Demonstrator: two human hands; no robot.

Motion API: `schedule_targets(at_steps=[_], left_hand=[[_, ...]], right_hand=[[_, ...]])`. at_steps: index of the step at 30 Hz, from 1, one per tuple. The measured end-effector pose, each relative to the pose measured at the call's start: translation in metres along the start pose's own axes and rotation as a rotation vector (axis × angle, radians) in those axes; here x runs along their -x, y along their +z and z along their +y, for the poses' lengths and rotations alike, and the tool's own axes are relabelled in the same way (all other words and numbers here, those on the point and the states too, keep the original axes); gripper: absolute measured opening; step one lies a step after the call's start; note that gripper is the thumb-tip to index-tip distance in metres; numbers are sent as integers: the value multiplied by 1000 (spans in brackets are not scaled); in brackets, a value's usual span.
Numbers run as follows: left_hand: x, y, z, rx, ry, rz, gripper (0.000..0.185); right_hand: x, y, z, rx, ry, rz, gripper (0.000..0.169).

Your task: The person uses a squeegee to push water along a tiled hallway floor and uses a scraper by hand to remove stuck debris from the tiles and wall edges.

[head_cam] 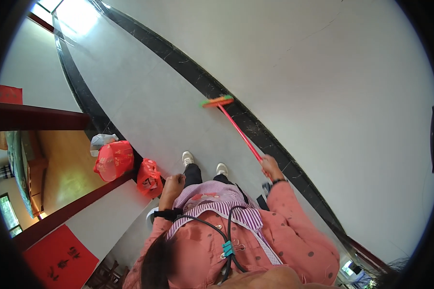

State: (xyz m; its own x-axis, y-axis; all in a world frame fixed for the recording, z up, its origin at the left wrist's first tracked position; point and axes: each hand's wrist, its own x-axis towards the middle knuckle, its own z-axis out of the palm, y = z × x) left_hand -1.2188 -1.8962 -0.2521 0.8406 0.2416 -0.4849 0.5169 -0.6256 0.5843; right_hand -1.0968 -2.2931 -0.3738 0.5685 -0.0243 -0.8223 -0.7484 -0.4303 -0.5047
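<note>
My right hand (270,167) grips the red handle of a broom (241,133), out to the right of my body. The handle slants forward and left to an orange head with green bristle ends (217,101), which rests by the black skirting on the grey tiled floor and looks slightly blurred. My left hand (173,187) is curled in front of my left hip, with its fingers bent in and nothing visible in it. Just left of that hand, a red plastic bag (150,179) stands on the floor.
A larger red bag (115,160) and a whitish bag (104,141) sit by the doorway at left. Black skirting (188,68) runs along the white wall (340,90) on the right. Wooden furniture (107,273) stands at lower left. Bright light falls on the far floor.
</note>
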Motion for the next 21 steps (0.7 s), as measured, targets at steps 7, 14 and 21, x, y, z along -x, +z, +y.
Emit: schedule_targets(at_steps=[7, 14, 21], left_hand=[[-22, 20, 18, 21, 109, -76, 20], [-20, 16, 37, 35, 80, -140, 18], [0, 5, 14, -8, 46, -76, 20]], right_hand=[[133, -60, 38, 223, 39, 143, 19], [45, -4, 9, 217, -254, 84, 24], [-39, 93, -148, 79, -273, -96, 43]])
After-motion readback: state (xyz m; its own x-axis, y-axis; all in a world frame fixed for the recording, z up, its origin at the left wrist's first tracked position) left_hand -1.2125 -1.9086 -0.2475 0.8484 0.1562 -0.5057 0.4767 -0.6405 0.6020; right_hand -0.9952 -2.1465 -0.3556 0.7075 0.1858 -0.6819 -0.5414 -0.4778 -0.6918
